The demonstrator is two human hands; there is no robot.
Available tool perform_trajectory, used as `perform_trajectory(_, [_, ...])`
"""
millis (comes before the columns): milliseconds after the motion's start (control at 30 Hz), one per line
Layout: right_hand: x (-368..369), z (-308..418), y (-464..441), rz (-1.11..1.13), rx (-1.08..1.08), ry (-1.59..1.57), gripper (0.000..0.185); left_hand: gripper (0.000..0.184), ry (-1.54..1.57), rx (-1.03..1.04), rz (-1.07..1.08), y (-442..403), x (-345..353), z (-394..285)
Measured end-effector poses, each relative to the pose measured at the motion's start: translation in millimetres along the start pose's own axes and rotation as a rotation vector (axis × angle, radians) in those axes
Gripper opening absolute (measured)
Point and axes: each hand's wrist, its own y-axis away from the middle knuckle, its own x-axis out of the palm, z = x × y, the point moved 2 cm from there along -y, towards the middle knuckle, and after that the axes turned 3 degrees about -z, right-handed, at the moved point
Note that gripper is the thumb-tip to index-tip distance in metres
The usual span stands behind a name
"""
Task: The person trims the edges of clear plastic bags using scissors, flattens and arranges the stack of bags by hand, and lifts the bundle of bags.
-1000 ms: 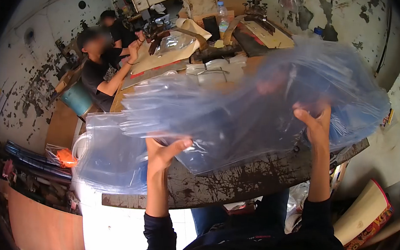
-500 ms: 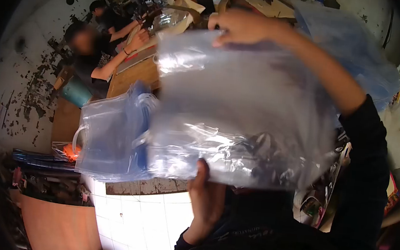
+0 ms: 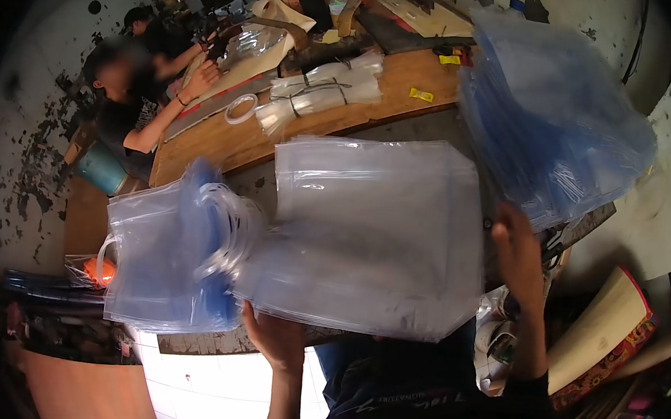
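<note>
A stack of clear plastic bags (image 3: 373,237) lies flat in front of me on the table. My left hand (image 3: 275,338) is at its lower left edge, thumb up against the plastic and fingers partly hidden beneath; it looks closed on that edge. Just off the stack's right side is my right hand (image 3: 518,253), open, slightly blurred and holding nothing. To the left lie finished-looking bluish plastic bags (image 3: 160,254) with white tube handles (image 3: 230,232) bunched between the two piles.
A large pile of bluish plastic sheets (image 3: 558,125) rests at the right. Tied bundles of clear strips (image 3: 322,89), a white ring roll (image 3: 241,109) and a yellow packet (image 3: 420,95) lie on the wooden table (image 3: 205,150). Two people sit at the far left. Rolled material (image 3: 604,337) stands at right.
The plastic held up before my view has come down flat onto the table. My right hand has let go of its top edge and moved down to the right; my left hand shifted left.
</note>
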Motion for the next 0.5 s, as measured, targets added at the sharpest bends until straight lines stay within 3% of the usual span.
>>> perform_trajectory(67, [9, -18, 9, 0.024, 0.070, -0.022, 0.061, 0.051, -0.098, -0.016, -0.050, -2, 2, -4])
perform_trajectory(167, [24, -23, 13, 0.055, -0.004, 0.008, 0.065, 0.039, -0.189, -0.088, -0.156, -7, -13, -8])
perform_trajectory(233, [24, -24, 11, 0.126, 0.244, -0.433, 0.069, 0.039, -0.204, -0.087, -0.099, 5, -26, -16])
perform_trajectory(267, [17, -18, 10, 0.129, 0.244, -0.444, 0.069, 0.039, -0.210, -0.098, -0.035, 8, -29, -19])
perform_trajectory(333, [-1, -6, 14, 0.251, 0.417, -0.425, 0.071, 0.048, -0.317, -0.150, 0.041, 26, -7, -31])
perform_trajectory(400, [-9, -17, 17, 0.243, 0.323, -0.429, 0.065, 0.062, -0.511, -0.289, 0.209, 31, -35, -43])
perform_trajectory(467, [-13, -36, 20, 0.369, 0.282, -0.061, 0.056, 0.072, -0.685, -0.247, 0.267, 22, -44, -49])
perform_trajectory(500, [-10, -48, 24, 0.307, 0.201, -0.068, 0.049, 0.082, -0.863, -0.209, 0.326, 21, -44, -48])
